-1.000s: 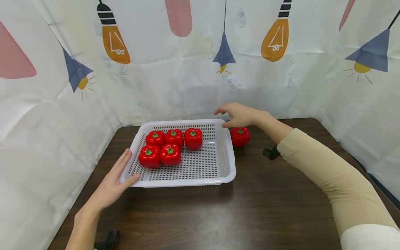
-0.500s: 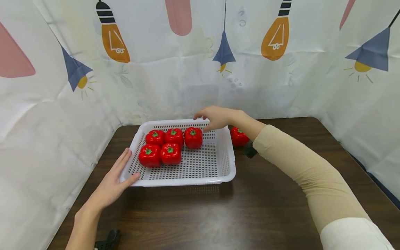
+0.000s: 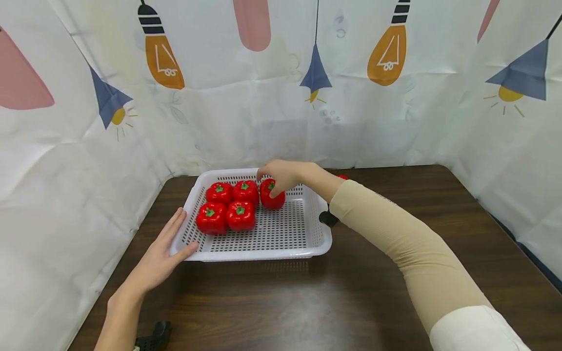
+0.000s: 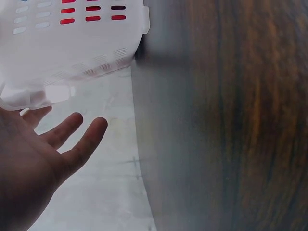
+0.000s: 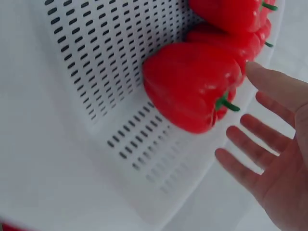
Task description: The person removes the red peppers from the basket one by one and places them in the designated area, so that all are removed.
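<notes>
A white perforated basket sits on the dark worktop, holding five red peppers with green stems. Take the basket's middle as the centre of a clock with twelve towards the curtain. The far-left pepper lies at ten o'clock, the far-middle pepper just short of twelve, and the far-right pepper between one and two. The near-left pepper is at nine, with the inner pepper touching it, close to the centre. Bare slotted floor shows from three round to six.

The left hand is at eight o'clock, outside the basket, its fingers spread and straight against the side and its thumb by the near corner; it grips nothing. In the left wrist view, red shows through the slots in the basket wall.

The right hand is over the rim at about one o'clock, fingers parted around the far-right pepper but not closed on it. The right wrist view shows the thumb near that pepper, whose stem points to four o'clock; whether they touch, I cannot tell.

Outside the basket, between two and three o'clock, a sixth pepper is mostly hidden by the right arm.
</notes>
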A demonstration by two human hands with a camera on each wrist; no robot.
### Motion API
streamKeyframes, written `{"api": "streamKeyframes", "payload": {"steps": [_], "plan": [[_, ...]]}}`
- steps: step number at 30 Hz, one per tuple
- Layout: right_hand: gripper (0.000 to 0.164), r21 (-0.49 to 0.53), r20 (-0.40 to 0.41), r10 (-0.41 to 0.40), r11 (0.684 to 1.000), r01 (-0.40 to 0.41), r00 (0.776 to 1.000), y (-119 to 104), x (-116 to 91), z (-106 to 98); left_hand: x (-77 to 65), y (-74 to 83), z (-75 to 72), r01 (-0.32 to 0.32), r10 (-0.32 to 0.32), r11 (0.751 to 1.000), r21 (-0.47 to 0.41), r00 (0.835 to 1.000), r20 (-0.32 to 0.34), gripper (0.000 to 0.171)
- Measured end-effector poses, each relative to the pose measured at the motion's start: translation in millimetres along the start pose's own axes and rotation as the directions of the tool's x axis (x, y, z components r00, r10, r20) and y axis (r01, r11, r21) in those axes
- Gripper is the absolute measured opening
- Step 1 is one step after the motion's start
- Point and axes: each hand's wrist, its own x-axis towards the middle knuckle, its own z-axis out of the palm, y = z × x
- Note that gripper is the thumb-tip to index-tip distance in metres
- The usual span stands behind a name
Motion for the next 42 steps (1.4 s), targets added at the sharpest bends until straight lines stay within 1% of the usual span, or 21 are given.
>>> {"api": "streamKeyframes", "payload": {"steps": [2, 9, 12, 17, 23, 29, 35, 42], "plan": [[0.057, -0.013, -0.002, 0.021, 1.000, -0.021, 1.000, -1, 3, 3, 0.4, 0.5, -0.2, 0.000, 0.000, 1.000, 0.003, 1.000, -0.002, 0.090], [0.063, -0.003, -0.002, 0.121, 0.993, -0.121, 0.993, -7, 13, 15, 0.0, 1.6, -0.6, 0.004, -0.004, 1.000, 0.001, 1.000, 0.001, 0.090], [0.066, 0.007, 0.004, 0.148, 0.989, -0.148, 0.989, -8, 14, 19, -0.1, 1.5, -0.3, 0.004, -0.004, 1.000, 0.002, 1.000, 0.000, 0.090], [0.067, 0.037, 0.006, 0.150, 0.988, -0.150, 0.989, -9, 16, 23, -0.1, 0.3, 0.8, 0.004, -0.004, 1.000, 0.006, 1.000, -0.003, 0.089], [0.069, 0.074, 0.023, 0.168, 0.983, -0.170, 0.985, -8, 17, 26, -0.3, -0.2, 0.8, 0.002, -0.002, 1.000, 0.013, 1.000, -0.005, 0.090], [0.071, 0.065, 0.022, 0.163, 0.984, -0.164, 0.986, -8, 16, 26, -0.2, 0.9, 0.3, 0.006, -0.006, 1.000, 0.014, 1.000, -0.003, 0.090], [0.068, 0.041, 0.015, 0.142, 0.989, -0.143, 0.990, -7, 13, 24, -0.1, 1.2, 0.9, 0.003, -0.002, 1.000, 0.016, 1.000, -0.005, 0.090], [0.064, -0.007, 0.011, 0.096, 0.995, -0.096, 0.995, -8, 4, 11, 0.2, 0.4, 0.9, -0.001, 0.001, 1.000, 0.021, 1.000, -0.009, 0.089]]}}
